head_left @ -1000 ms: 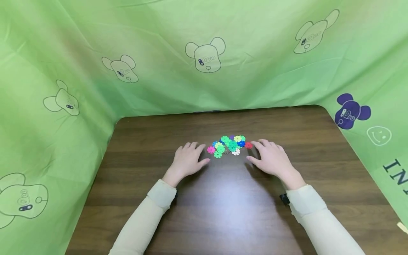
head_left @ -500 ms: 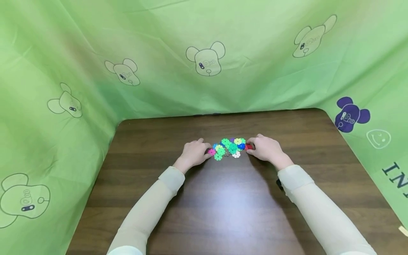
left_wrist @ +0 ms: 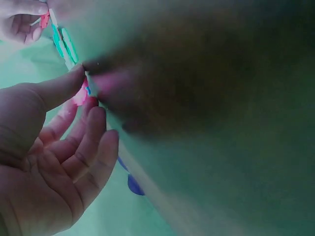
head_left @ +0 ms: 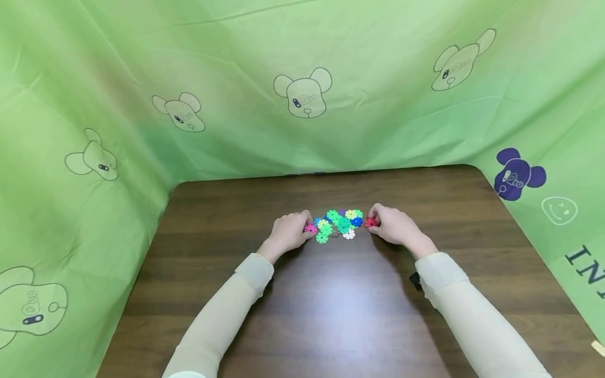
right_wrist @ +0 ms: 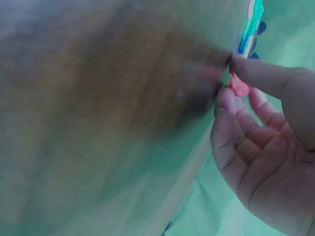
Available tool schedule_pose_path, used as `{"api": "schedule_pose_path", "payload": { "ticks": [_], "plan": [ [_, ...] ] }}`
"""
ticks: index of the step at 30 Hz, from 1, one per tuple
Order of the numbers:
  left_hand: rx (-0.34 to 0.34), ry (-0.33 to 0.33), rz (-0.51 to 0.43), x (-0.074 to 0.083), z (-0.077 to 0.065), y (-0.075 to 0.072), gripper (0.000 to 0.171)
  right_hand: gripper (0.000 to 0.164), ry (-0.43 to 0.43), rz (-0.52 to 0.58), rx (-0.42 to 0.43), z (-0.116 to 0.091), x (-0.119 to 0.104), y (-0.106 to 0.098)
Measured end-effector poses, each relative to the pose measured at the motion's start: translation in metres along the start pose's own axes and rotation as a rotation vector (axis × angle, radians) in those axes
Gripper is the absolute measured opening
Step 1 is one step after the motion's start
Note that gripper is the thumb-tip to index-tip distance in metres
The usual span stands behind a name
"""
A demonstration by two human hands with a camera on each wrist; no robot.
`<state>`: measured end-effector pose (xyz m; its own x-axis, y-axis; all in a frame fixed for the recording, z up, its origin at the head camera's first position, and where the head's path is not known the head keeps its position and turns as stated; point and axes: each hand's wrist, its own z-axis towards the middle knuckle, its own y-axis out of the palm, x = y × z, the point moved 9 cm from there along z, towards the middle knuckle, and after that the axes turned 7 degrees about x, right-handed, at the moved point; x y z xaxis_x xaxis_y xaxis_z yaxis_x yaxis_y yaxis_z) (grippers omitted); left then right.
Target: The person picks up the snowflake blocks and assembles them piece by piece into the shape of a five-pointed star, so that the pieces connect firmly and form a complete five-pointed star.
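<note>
Several notched plastic discs shaped like snowflakes lie in a loose pile on the table, among them a teal disc point(head_left: 343, 225), a white disc point(head_left: 348, 234) and a yellow disc point(head_left: 351, 214). At the pile's left end my left hand point(head_left: 289, 232) pinches a pink snowflake disc point(head_left: 310, 229) between thumb and fingertips. On the other side my right hand point(head_left: 396, 226) pinches a red snowflake disc point(head_left: 371, 223), a small gap away from the pile. The left wrist view shows the pink disc point(left_wrist: 81, 94) partly hidden behind the fingers; in the right wrist view the red disc point(right_wrist: 239, 85) shows between thumb and fingers.
The brown wooden table point(head_left: 321, 325) reaches back to a green cloth point(head_left: 227, 142) printed with bear heads, which hangs behind it and on both sides. A small pale piece point(head_left: 598, 348) sits at the right table edge.
Both hands have closed in from the pile's sides and taken hold of the pink and red discs. The red disc has shifted right, away from the pile; the pink one slightly left.
</note>
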<state>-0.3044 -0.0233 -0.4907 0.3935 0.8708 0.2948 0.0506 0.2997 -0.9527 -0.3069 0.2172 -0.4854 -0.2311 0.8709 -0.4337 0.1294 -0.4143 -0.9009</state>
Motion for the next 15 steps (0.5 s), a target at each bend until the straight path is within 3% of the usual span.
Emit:
{"api": "schedule_pose_path", "payload": {
  "ticks": [5,9,15],
  "plan": [
    [0.052,-0.044,-0.124,-0.009,-0.013,-0.002,0.016,0.022,-0.011,0.083,0.038,-0.010,0.000,0.004],
    [0.091,-0.083,-0.212,-0.015,-0.020,-0.013,0.015,0.020,-0.028,0.158,0.101,-0.017,-0.005,-0.002],
    [0.088,-0.093,-0.382,-0.006,-0.025,-0.032,0.016,0.016,-0.047,0.256,0.220,-0.028,-0.021,-0.020]
  ]
}}
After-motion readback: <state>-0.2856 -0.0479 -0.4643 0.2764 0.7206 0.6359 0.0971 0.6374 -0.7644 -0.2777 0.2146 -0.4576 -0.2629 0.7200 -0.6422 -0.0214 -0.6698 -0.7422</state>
